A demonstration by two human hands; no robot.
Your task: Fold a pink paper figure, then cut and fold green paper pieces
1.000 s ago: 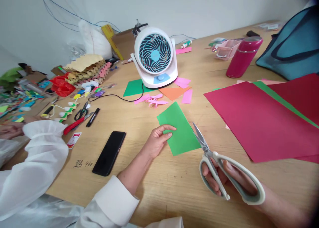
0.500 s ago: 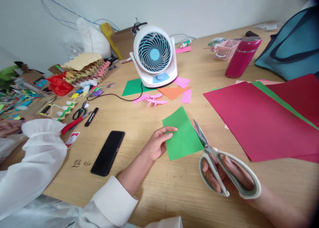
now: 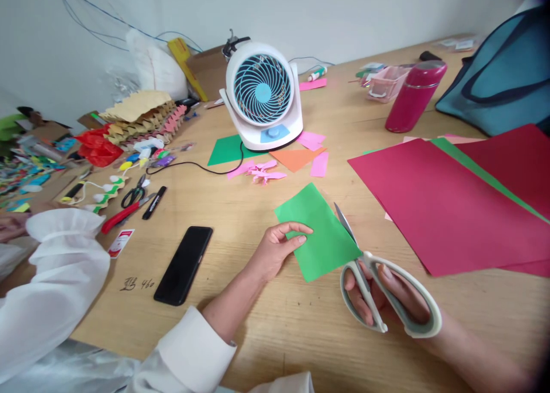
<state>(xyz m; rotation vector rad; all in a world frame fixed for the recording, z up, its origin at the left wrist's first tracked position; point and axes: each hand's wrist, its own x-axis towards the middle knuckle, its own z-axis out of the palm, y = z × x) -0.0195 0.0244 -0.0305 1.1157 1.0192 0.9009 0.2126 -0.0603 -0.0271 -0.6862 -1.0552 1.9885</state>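
Note:
A small sheet of green paper [image 3: 324, 232] is pinched at its left side between the thumb and fingers of my left hand [image 3: 281, 245]. My right hand [image 3: 365, 295] has its fingers and thumb through the grey-white handles of a pair of scissors [image 3: 423, 301]. The scissors' blades are parted around the paper's right corner, one blade showing above the sheet and the other hidden beneath it. Pink paper cut-outs [image 3: 265, 172] and an orange paper piece [image 3: 296, 159] lie beyond the green sheet.
Large red sheets [image 3: 447, 204] lie at right, with a magenta flask [image 3: 415, 98] and blue bag [image 3: 494, 78] behind. A white fan [image 3: 263, 92] stands at the back. Left are a phone [image 3: 184, 265], red-handled knife [image 3: 124, 214] and another person's white sleeve [image 3: 60, 267].
The green paper has shifted right into the scissors, its corner now between the blades. Earlier the sheet's edge was beside the blades. The view has shifted slightly.

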